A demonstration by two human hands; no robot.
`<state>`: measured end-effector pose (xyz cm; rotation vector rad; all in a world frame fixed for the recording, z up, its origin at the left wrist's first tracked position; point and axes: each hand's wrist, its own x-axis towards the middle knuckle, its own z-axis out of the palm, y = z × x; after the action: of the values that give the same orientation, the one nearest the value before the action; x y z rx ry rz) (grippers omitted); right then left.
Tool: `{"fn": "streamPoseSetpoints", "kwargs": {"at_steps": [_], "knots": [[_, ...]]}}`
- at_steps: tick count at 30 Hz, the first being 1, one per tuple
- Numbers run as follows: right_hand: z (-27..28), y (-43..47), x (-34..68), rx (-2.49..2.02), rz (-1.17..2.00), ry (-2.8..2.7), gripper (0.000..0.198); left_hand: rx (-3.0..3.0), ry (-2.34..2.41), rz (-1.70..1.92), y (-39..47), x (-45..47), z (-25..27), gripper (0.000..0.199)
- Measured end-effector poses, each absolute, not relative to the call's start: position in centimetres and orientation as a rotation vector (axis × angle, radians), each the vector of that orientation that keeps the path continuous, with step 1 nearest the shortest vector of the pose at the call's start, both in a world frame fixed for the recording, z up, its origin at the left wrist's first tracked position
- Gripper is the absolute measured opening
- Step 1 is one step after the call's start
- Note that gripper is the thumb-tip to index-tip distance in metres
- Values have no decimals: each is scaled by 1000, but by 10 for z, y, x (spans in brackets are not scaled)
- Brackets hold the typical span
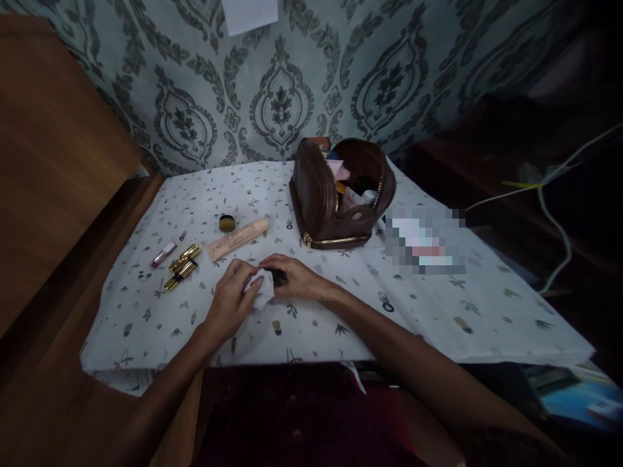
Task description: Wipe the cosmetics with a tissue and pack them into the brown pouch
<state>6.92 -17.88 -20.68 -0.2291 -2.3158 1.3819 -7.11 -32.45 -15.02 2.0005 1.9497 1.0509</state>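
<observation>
My left hand (232, 295) is closed on a crumpled white tissue (263, 293) near the front of the table. Its fingers press the tissue against a small dark container (279, 277), which my right hand (298, 279) grips from the other side. The container's exact kind is hard to make out, as fingers and tissue cover much of it. Just beyond my hands lies a beige squeeze tube (238, 239), with a small round dark lid or jar (226, 223) behind it.
To the left lie a lip gloss tube (163, 254) and two gold cosmetic tubes (185, 257). A brown makeup bag (314, 194) stands unzipped at the back, with several items inside. Right of it is a blurred-out flat item (426, 243). The patterned tablecloth (335, 331) covers the table.
</observation>
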Motion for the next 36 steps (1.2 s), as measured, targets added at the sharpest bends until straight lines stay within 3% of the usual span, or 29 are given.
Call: {"fn": "streamPoseSetpoints", "kwargs": {"at_steps": [8,14,25,36], "knots": [[-201,-186,69,-296,1327,-2297,29,2087,2002,771,-304,-61,-155,19],[-203,-184,69,-291,1384,-2267,40,2033,2022,825,-296,-66,-157,26],[-201,-185,70,-307,1338,-2312,31,2511,1922,673,-319,-73,-161,43],[-202,-183,69,-290,1349,-2298,42,2347,2126,728,-326,-89,-164,28]]}}
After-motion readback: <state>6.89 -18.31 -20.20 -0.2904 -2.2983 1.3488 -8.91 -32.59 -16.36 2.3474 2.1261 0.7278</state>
